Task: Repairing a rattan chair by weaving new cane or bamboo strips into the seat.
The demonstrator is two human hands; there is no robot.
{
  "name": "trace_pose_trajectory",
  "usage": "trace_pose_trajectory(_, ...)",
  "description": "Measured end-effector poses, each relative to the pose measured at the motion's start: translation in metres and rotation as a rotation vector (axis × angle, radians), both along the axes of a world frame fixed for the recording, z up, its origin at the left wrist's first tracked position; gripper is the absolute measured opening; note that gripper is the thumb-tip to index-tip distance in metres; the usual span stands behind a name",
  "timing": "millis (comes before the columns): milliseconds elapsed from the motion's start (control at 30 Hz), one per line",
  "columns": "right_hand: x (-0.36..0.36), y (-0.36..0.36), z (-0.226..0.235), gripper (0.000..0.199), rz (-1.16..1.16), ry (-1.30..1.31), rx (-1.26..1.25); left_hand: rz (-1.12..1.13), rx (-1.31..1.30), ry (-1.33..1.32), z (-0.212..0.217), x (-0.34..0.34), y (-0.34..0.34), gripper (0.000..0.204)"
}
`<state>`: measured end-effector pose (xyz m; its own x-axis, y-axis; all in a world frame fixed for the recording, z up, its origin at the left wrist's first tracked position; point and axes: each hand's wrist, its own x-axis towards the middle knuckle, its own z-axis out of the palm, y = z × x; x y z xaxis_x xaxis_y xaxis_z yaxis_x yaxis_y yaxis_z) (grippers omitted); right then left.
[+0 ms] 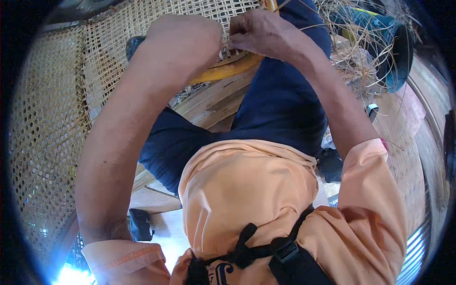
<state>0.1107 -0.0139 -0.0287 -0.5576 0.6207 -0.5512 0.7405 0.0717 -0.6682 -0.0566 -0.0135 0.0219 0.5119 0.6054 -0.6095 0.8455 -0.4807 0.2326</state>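
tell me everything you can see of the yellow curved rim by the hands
The yellow rim is a smooth, slightly shiny curved bar, possibly wood or cane. It bows toward the wearer, its right side in front of the dark trousers. Another stretch shows near the top, by the right hand. Woven cane spreads beyond it. Both this hand and the left hand hide much of it; whether they touch it is unclear.

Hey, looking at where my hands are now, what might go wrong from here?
The tangle of loose strands beside your right forearm might snag on your arm. Your left hand and right hand are close together near the yellow curved frame, so one could knock the other. Pressing hard there might also strain the thin strips of the open-weave mesh.
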Motion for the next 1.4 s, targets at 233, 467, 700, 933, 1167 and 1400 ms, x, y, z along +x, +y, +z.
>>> trace_pose_trajectory(233,0.003,-0.005,-0.015,0.023,-0.005,0.028,-0.026,-0.053,-0.005,0.046,-0.003,0.009,0.001,0.016)
trace_pose_trajectory(467,0.003,-0.004,-0.014,0.024,0.032,0.076,0.023,-0.207,-0.042,0.077,0.006,0.023,0.009,0.017)
trace_pose_trajectory(700,-0.007,0.004,0.018,0.023,0.069,-0.082,-0.026,0.086,-0.302,0.039,-0.018,-0.009,0.004,0.02)
trace_pose_trajectory(933,-0.003,0.003,-0.013,0.021,0.206,-0.023,0.108,-0.096,-0.022,0.084,0.006,0.021,0.0,0.019)
trace_pose_trajectory(1167,-0.012,0.012,0.009,0.023,0.218,-0.045,-0.014,0.104,-0.226,0.097,-0.003,-0.007,-0.004,0.025)
trace_pose_trajectory(1400,-0.004,0.012,-0.012,0.022,0.267,-0.039,0.023,0.156,-0.175,-0.015,0.002,-0.003,-0.007,0.023)
